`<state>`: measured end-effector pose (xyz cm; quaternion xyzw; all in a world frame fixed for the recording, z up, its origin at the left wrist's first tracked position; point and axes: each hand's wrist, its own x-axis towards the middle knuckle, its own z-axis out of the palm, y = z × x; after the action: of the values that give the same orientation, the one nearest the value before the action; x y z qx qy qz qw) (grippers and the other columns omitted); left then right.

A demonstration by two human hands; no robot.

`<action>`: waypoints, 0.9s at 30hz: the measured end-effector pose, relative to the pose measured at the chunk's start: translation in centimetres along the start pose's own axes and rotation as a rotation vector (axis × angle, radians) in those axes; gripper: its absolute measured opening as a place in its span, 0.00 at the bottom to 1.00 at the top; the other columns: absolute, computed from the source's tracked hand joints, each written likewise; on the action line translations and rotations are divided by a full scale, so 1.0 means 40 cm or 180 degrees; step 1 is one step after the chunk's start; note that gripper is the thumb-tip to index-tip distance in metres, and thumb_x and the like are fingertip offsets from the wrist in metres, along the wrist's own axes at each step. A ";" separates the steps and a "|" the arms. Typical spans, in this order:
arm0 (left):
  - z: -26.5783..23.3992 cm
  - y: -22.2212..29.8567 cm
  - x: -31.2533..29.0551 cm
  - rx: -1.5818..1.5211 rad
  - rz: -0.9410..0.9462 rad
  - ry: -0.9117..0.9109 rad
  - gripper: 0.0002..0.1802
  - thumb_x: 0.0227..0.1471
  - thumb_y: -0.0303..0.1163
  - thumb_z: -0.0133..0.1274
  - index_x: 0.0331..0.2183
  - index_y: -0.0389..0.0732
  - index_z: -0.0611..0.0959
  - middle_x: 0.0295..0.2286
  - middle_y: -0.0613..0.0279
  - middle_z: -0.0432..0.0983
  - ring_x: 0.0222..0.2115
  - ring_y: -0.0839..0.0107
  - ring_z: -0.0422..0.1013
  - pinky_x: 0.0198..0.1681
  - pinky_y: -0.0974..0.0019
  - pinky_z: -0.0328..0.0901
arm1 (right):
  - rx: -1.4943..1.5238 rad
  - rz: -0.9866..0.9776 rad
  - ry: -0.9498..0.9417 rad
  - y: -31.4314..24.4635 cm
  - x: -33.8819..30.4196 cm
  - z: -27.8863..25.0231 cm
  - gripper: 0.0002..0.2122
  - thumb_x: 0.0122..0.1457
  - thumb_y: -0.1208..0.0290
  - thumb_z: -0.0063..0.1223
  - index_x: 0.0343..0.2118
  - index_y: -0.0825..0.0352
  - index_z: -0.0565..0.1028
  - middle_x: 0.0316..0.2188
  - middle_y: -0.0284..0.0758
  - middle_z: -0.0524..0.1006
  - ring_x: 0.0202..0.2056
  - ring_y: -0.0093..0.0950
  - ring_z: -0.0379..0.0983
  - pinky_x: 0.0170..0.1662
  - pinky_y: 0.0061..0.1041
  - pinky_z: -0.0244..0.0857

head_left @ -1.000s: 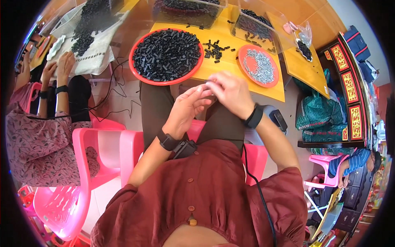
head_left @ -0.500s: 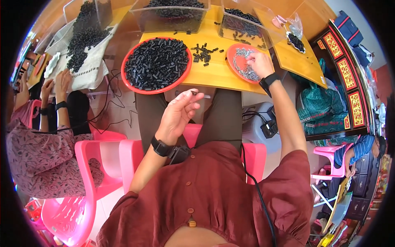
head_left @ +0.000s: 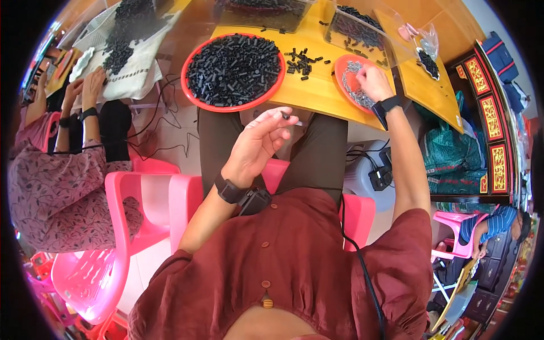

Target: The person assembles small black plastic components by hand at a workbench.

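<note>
Left hand (head_left: 255,144) pinches a dark piece (head_left: 285,116), seemingly for steadiness; right hand (head_left: 374,84), grip unclear, is over the red plate (head_left: 352,83), placed handily close.

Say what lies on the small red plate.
Small silver pieces lie on the small red plate, around a bare patch. The right hand covers part of its right side; what lies beneath cannot be seen.

The left hand (head_left: 262,139) is raised; thumb (head_left: 272,114) and forefinger (head_left: 290,120) are pinched. The right arm (head_left: 409,161) is extended; the right hand (head_left: 374,83) is turned downward.
</note>
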<state>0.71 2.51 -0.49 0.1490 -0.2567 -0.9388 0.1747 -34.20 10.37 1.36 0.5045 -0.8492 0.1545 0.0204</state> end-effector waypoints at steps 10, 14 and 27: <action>0.014 -0.020 -0.008 0.0298 0.0204 0.0128 0.12 0.59 0.32 0.46 0.43 0.39 0.75 0.33 0.67 0.74 0.28 0.82 0.67 0.30 0.80 0.62 | 0.3530 0.0011 -0.0714 -0.422 -0.301 -0.089 0.08 0.55 0.79 0.51 0.38 0.72 0.73 0.29 0.32 0.76 0.28 0.18 0.72 0.33 0.16 0.67; 0.030 -0.031 -0.009 0.0752 0.0468 0.0196 0.10 0.57 0.34 0.49 0.39 0.42 0.79 0.30 0.72 0.74 0.26 0.86 0.66 0.29 0.83 0.58 | 0.3619 -0.0067 -0.0543 -0.452 -0.328 -0.071 0.10 0.54 0.82 0.50 0.40 0.73 0.71 0.29 0.33 0.76 0.29 0.17 0.72 0.33 0.16 0.67; 0.042 -0.052 -0.017 0.0912 0.0548 0.0298 0.10 0.56 0.37 0.50 0.36 0.43 0.80 0.25 0.76 0.73 0.25 0.88 0.64 0.27 0.81 0.56 | 0.3593 0.0005 -0.0221 -0.469 -0.340 -0.052 0.12 0.52 0.79 0.55 0.39 0.72 0.71 0.24 0.33 0.77 0.24 0.16 0.72 0.28 0.16 0.66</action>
<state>0.18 5.18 -0.11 0.1934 -0.3913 -0.8662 0.2432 -11.60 14.24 5.28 0.4413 -0.6355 0.5681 -0.2806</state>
